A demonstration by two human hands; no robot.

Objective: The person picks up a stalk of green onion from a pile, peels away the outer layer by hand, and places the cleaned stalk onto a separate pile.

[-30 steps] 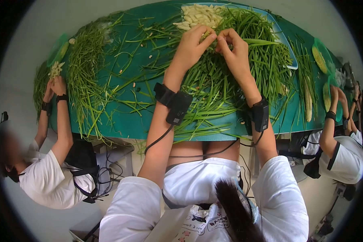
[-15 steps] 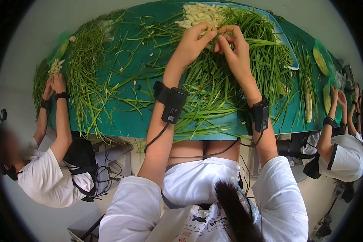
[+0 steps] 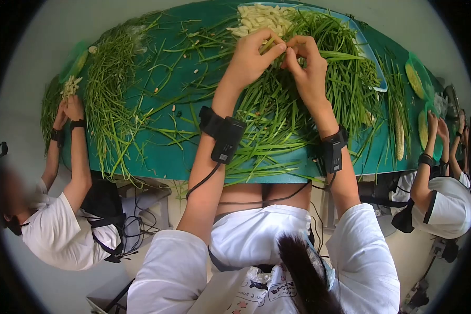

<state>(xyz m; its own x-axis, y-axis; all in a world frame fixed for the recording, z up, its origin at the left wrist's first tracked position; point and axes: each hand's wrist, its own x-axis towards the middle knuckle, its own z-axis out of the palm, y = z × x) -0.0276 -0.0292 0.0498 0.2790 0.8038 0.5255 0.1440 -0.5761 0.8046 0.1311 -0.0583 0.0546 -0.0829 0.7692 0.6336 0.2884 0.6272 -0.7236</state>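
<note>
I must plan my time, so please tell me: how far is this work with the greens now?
Partway, it seems. Looks done: the pile of pale pieces at the left end of the blue tray. In hand: the left hand pinches a thin green piece; the right hand meets it, its grip hidden. Probably left: the large heap of green stalks.

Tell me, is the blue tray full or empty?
Full: green stalks heap over the blue tray, and little beyond its rim shows.

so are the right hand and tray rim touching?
Apart. The head view shows the right hand clear of the tray rim, with greens between.
</note>
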